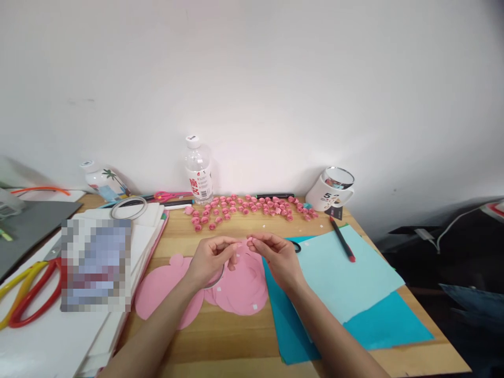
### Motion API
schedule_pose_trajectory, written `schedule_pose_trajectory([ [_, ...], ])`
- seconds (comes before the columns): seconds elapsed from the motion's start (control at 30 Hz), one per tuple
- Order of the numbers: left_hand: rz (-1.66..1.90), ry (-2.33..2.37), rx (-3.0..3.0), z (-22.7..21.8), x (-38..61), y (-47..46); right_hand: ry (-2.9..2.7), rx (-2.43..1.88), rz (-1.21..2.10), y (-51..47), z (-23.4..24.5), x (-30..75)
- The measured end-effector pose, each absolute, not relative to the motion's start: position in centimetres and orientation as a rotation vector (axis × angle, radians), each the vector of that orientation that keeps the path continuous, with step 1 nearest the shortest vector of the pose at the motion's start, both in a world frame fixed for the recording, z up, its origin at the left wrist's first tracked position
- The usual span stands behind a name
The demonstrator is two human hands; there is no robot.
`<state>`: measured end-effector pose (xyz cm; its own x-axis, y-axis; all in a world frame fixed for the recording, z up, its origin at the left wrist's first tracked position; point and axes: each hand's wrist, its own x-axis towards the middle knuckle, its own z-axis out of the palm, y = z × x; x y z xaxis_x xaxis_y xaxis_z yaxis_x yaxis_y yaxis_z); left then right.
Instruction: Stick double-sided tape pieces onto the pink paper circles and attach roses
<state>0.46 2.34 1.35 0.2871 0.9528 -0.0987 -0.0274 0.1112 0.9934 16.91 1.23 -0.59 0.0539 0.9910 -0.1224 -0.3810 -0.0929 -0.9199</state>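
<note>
My left hand (212,257) and my right hand (275,253) meet above the pink paper circles (240,291) at the middle of the wooden table (236,341). Both hands pinch a small pink paper piece (249,241) between fingertips. A roll of tape (216,280) lies partly hidden under my left hand. Behind the hands, several small rolled pink paper roses (252,206) lie in rows near the wall.
Light blue and teal paper sheets (346,283) lie to the right with a red-tipped pen (342,239). A white mug (331,190) and a water bottle (199,170) stand at the back. White sheets (47,336), red scissors (35,294) and a tape ring (128,208) sit left.
</note>
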Motion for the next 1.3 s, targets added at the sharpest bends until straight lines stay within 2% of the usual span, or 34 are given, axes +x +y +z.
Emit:
schedule_pose_trajectory([
  [1.3, 0.882, 1.075, 1.281, 1.3, 0.2, 2.1, -0.912, -1.017, 1.378, 1.1, -1.9, 16.8],
])
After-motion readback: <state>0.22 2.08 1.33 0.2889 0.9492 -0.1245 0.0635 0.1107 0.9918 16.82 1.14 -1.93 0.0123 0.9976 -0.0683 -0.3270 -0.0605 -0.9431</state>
